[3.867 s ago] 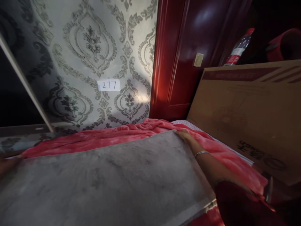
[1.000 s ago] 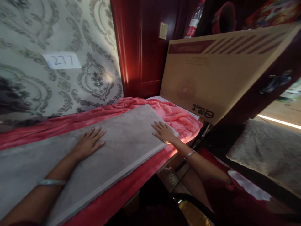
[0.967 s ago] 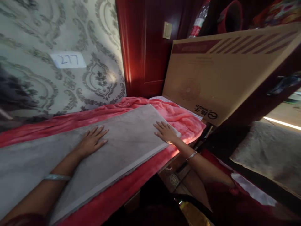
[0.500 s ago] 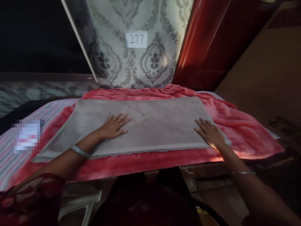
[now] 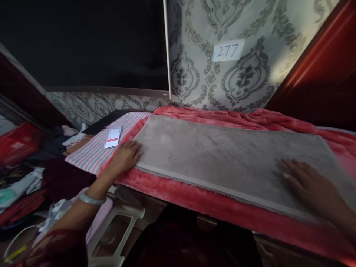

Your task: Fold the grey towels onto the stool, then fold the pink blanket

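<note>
A grey folded towel lies flat and lengthwise on a red plush blanket. At the towel's left end rests my left hand, its fingers laid over the edge and holding nothing. My right hand is over the towel's right part, palm down with fingers extended; it is slightly blurred. A few faint marks show on the towel's surface near its left end.
A phone lies on striped cloth at the left. Behind stand a large dark screen and a patterned wall with a paper marked 277. A white plastic stool and piled clothes are lower left.
My view has swung left. My left hand has slid from the towel's surface to its left edge. My right hand has moved inward from the right edge, over the towel.
</note>
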{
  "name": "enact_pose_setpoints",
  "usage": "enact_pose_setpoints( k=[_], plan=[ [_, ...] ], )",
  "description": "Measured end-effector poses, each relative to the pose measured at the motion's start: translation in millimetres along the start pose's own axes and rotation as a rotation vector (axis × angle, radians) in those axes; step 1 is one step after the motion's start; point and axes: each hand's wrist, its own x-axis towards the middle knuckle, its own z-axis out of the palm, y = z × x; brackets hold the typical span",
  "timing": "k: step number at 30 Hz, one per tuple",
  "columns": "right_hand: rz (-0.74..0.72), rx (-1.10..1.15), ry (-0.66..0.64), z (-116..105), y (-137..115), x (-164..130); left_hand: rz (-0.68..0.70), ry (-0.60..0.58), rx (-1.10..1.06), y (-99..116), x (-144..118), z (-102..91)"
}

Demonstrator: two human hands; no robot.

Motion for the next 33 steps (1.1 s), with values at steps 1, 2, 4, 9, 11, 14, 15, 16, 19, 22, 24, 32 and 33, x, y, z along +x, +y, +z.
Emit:
enact_pose_setpoints(
  k=[1, 2, 4, 9, 11, 14, 15, 16, 19, 22, 24, 32, 33],
  plan=[
    [-0.036, 0.032, -0.011, -0.9, -19.0, 11.7, 0.015, 0.031, -0.001, 2.6, 0.5, -1.3],
    [-0.079, 0.057, -0.029, -0.9, -39.0, 23.2, 0.046, 0.056, -0.010, 6.9, 0.9, -0.6],
    [-0.158, 0.068, -0.070, 3.7, -77.7, 42.3, 0.115, 0.058, -0.040, 17.8, -0.4, 6.6],
    [-0.303, 0.013, -0.153, 39.1, -131.1, 48.2, 0.020, 0.013, -0.081, 32.6, -20.5, 39.1],
    [-0.340, 0.003, -0.133, 53.0, -131.5, 40.9, -0.035, 0.044, -0.080, 31.0, -31.3, 44.9],
    [-0.360, 0.014, -0.076, 64.6, -124.3, 35.4, -0.107, 0.053, -0.065, 26.8, -42.0, 39.2],
    [-0.361, 0.014, -0.069, 65.9, -122.9, 35.4, -0.122, 0.048, -0.058, 25.4, -43.1, 34.6],
    [-0.358, 0.010, -0.071, 66.2, -122.4, 36.0, -0.131, 0.045, -0.053, 24.1, -42.9, 29.5],
    [-0.338, -0.009, -0.106, 63.1, -126.5, 38.5, -0.139, 0.077, -0.038, 21.0, -35.3, 16.6],
    [-0.321, -0.023, -0.144, 57.4, -133.5, 40.0, -0.065, 0.117, -0.070, 23.2, -19.8, 12.4],
    [-0.319, -0.026, -0.160, 53.4, -137.5, 40.3, 0.042, 0.106, -0.111, 30.8, -5.0, 12.5],
    [-0.317, -0.039, -0.215, 40.3, -148.5, 41.6, 0.244, -0.026, -0.140, 82.5, 50.5, 13.2],
    [-0.310, -0.038, -0.220, 39.9, -149.5, 41.6, 0.204, -0.054, -0.134, 85.0, 50.5, 15.7]
  ],
)
